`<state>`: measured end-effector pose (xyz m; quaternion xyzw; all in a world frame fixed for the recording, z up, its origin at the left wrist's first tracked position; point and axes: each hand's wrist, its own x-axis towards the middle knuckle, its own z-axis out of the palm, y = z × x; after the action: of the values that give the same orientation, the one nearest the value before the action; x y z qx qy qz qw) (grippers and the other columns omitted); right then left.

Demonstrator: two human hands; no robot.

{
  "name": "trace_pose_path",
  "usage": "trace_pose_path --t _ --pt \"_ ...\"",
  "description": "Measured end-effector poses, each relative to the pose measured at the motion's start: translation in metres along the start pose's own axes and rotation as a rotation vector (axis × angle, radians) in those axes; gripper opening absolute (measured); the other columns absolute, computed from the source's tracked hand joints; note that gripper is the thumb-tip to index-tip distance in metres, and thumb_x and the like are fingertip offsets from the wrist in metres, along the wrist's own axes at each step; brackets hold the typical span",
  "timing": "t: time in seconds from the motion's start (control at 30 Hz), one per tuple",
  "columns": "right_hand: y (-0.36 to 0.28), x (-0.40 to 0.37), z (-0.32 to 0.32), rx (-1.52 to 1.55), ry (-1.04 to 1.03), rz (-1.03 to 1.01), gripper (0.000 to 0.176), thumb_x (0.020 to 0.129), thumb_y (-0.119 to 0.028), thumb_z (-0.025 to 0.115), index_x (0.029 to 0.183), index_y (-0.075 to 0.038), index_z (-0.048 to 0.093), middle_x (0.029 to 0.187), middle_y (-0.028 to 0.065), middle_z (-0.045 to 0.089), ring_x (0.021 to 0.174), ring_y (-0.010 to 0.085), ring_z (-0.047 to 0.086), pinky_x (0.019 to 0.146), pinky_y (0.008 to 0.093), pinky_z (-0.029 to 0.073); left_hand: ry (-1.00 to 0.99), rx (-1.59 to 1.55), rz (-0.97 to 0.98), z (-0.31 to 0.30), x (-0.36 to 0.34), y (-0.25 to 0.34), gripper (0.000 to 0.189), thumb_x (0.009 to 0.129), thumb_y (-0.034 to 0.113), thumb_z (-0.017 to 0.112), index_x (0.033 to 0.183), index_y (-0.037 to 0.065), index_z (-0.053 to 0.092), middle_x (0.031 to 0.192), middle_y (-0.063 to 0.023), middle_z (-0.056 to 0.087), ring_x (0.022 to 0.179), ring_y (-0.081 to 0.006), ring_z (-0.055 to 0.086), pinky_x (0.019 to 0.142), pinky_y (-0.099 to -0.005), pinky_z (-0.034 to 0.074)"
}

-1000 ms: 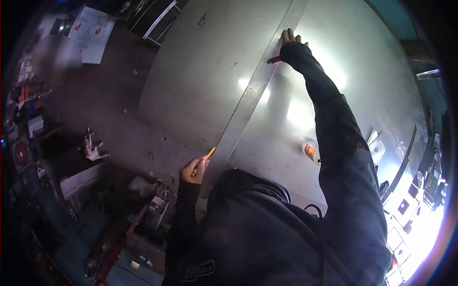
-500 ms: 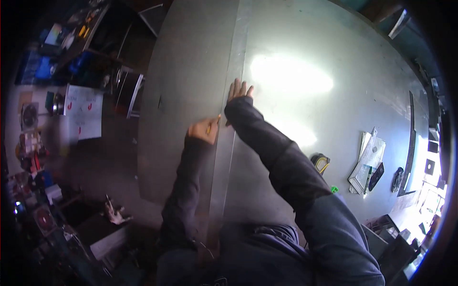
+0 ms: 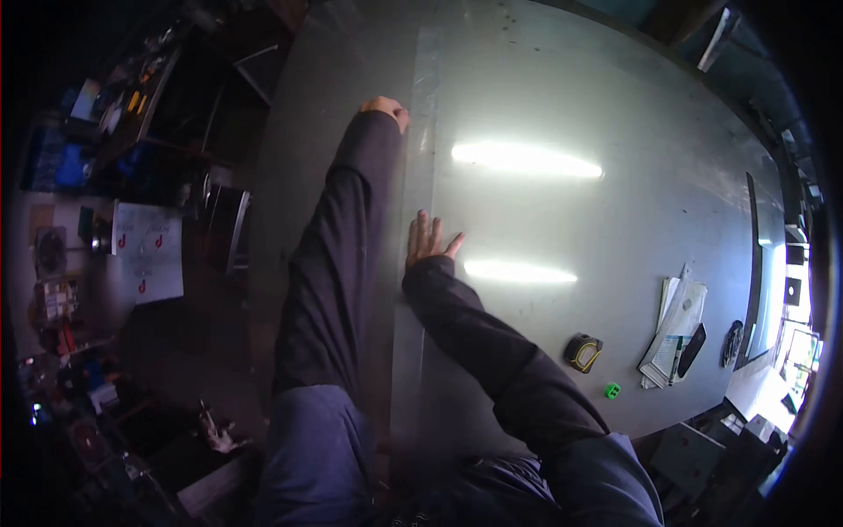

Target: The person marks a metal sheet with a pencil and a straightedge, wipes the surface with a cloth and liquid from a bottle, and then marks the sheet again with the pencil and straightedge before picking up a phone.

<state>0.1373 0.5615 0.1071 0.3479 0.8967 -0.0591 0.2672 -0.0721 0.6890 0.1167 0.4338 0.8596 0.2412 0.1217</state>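
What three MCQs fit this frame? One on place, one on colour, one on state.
1. Where does the tape measure lie?
A. on the floor
B. on the metal sheet, right of the right forearm
C. on a shelf

2. What colour is the small block near the tape measure?
A. red
B. green
C. white

3. How is the right hand?
A. pressed flat, fingers spread
B. clenched in a fist
C. raised off the sheet, holding a tool

Answers:
1 B: it rests on bare metal beside the dark sleeve.
2 B: it shows bright green against the grey sheet.
3 A: the palm is down and the fingers are splayed at the straightedge.
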Motion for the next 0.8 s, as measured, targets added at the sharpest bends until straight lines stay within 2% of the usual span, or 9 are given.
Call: trace_pose_path --t 0.17,0.27,0.3,0.33,0.53,0.6,0.67,0.7,0.8 --pt "0.001 0.013 0.012 0.007 0.016 0.010 0.054 0.093 -0.017 0.035 0.141 -0.011 0.012 0.149 0.0055 0.002 0.133 0.0311 0.017 0.097 0.0693 0.016 0.003 -0.116 0.100 -0.016 -0.181 -0.012 0.016 0.072 0.022 0.062 0.076 0.007 0.067 0.070 -0.0155 0.063 0.066 -0.0301 0.063 0.062 -0.0354 0.051" --pt "0.006 0.132 0.175 -1.058 0.624 0.385 0.087 0.077 -0.044 0.063 0.140 -0.010 0.014 0.145 0.0073 0.017 0.125 0.0279 0.029 0.099 0.0548 0.030 -0.193 0.153 -0.223 -0.024 -0.345 -0.005 0.011 0.075 0.020 0.060 0.073 0.009 0.062 0.070 -0.0135 0.063 0.067 -0.0344 0.061 0.061 -0.0410 0.050" --pt "0.010 0.036 0.045 -0.307 0.161 0.005 0.108 0.061 -0.044 0.076 0.140 -0.007 0.012 0.144 0.0081 0.020 0.125 0.0283 0.031 0.101 0.0405 0.034 0.006 0.002 -0.019 -0.041 -0.404 0.001 0.009 0.076 0.018 0.059 0.079 0.009 0.059 0.072 -0.0121 0.062 0.067 -0.0342 0.060 0.060 -0.0427 0.048" --pt "0.011 -0.009 -0.023 -0.147 0.015 -0.037 0.109 0.061 -0.043 0.077 0.140 -0.007 0.012 0.144 0.0093 0.021 0.126 0.0288 0.030 0.100 0.0397 0.034 -0.112 -0.139 -0.101 -0.043 -0.470 -0.004 0.012 0.077 0.017 0.059 0.086 0.010 0.058 0.074 -0.0127 0.062 0.066 -0.0338 0.059 0.059 -0.0424 0.047" --pt "0.007 -0.051 -0.062 -0.150 -0.023 -0.143 0.112 0.059 -0.040 0.079 0.139 -0.002 0.010 0.142 0.0164 0.021 0.128 0.0317 0.027 0.100 0.0350 0.035 -0.425 -0.176 -0.566 -0.029 -0.802 -0.022 0.031 0.079 0.018 0.059 0.108 0.008 0.059 0.091 -0.0156 0.063 0.084 -0.0297 0.061 0.072 -0.0334 0.049" --pt "0.009 -0.049 -0.061 -0.153 -0.008 -0.149 0.112 0.059 -0.039 0.079 0.139 -0.001 0.010 0.142 0.0176 0.022 0.129 0.0322 0.026 0.100 0.0342 0.036 -0.341 -0.355 -0.882 -0.018 -0.843 -0.029 0.031 0.082 0.020 0.059 0.109 0.005 0.059 0.098 -0.0137 0.064 0.090 -0.0247 0.062 0.077 -0.0313 0.048" --pt "0.015 -0.023 -0.034 0.047 0.074 -0.274 0.115 0.057 -0.039 0.080 0.137 0.002 0.009 0.141 0.0223 0.020 0.130 0.0338 0.022 0.101 0.0370 0.034 0.201 -0.940 -1.088 0.054 -0.894 -0.062 0.032 0.085 0.025 0.058 0.105 0.001 0.061 0.098 -0.0115 0.065 0.089 -0.0193 0.061 0.077 -0.0317 0.048" --pt "0.027 -0.010 -0.015 0.120 0.097 -0.328 0.116 0.056 -0.039 0.081 0.137 0.004 0.009 0.140 0.0246 0.020 0.131 0.0347 0.021 0.101 0.0384 0.034 0.227 -0.937 -1.150 0.047 -0.862 -0.049 0.036 0.086 0.031 0.057 0.104 -0.001 0.061 0.096 -0.0098 0.065 0.087 -0.0136 0.060 0.076 -0.0308 0.048" --pt "0.055 0.002 0.008 0.147 0.310 -0.521 0.117 0.053 -0.040 0.082 0.135 0.007 0.012 0.138 0.0291 0.019 0.128 0.0382 0.025 0.103 0.0419 0.030 0.141 -0.817 -0.948 0.053 -0.792 -0.042 0.032 0.086 0.030 0.058 0.099 0.001 0.063 0.088 -0.0061 0.065 0.080 -0.0107 0.059 0.072 -0.0263 0.047"
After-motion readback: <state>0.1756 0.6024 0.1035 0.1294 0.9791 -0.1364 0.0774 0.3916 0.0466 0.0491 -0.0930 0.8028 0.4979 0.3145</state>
